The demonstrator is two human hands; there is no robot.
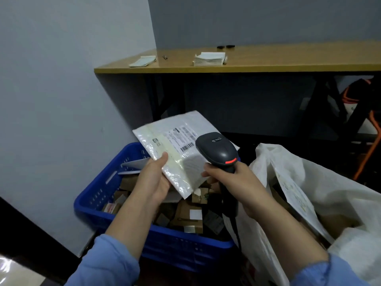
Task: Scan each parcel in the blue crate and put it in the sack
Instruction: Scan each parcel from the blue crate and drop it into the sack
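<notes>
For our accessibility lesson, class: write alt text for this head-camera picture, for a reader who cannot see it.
A person's left hand holds a white bubble mailer label-up above a blue crate of small cardboard parcels, while the right hand aims a black handheld barcode scanner at it. A white sack stands open at the right.

The scene is dimly lit; the white mailer (185,164) is motion-blurred at its top (frame edges are bowed).

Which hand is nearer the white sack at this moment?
Right. The right hand, gripping the scanner, is close beside the sack. The left hand holds the padded envelope above the blue crate, farther from it.
</notes>
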